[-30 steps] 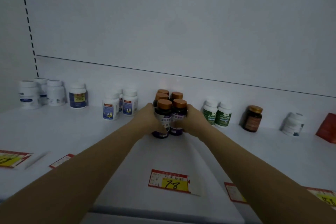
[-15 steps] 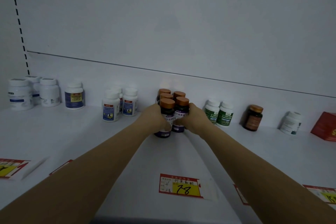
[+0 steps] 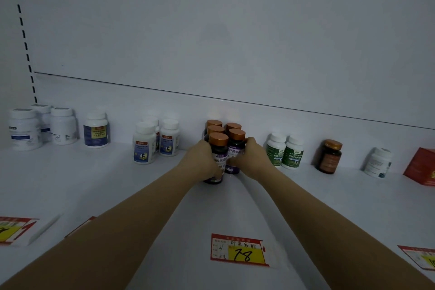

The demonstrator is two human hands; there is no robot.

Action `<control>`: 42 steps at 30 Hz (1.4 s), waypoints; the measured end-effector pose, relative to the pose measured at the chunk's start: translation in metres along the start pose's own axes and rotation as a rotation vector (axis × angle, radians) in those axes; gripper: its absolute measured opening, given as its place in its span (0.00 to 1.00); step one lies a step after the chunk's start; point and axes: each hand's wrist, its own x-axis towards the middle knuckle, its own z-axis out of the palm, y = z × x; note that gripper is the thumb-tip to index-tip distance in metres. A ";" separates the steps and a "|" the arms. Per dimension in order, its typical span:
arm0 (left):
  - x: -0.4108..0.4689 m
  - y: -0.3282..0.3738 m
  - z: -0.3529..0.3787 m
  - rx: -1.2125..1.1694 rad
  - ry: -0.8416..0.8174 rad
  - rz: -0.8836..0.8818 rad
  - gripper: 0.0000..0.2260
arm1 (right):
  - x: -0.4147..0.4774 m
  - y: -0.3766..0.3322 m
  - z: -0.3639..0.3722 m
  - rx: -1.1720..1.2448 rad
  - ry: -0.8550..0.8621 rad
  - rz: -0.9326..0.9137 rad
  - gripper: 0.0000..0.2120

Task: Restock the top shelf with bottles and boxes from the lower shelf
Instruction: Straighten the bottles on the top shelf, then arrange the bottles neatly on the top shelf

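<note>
The main risk here is a knock-on topple. The cluster of dark bottles [image 3: 215, 129] with copper caps stands packed tight at the back of the shelf [image 3: 94, 183], and the two front ones are being handled at once. If either is pushed or tilted against the ones behind, the rear bottles could tip against the back panel [image 3: 235, 110] or roll sideways. The pair of green-labelled bottles [image 3: 284, 152] sits near the right wrist, and the white bottles with blue labels [image 3: 154, 142] are not far from the left forearm, so a wide elbow swing on withdrawal could sweep them over. Round, smooth bottles would probably slip if released while leaning.

Both arms reach forward almost straight and converge on the cluster. The left hand [image 3: 203, 160] wraps round the front-left dark bottle [image 3: 219, 140] from its outer side, its fingers curled across the lower label. The right hand [image 3: 253, 156] clasps the front-right dark bottle [image 3: 235, 150] from its outer side, a fingertip hooked near the cap. Both bottles appear to rest on the shelf, though their bases are partly hidden, so I cannot be sure.
</note>
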 end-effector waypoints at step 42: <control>-0.329 0.182 0.247 0.279 -0.263 0.133 0.09 | -0.373 0.280 -0.254 -0.556 -0.242 0.094 0.21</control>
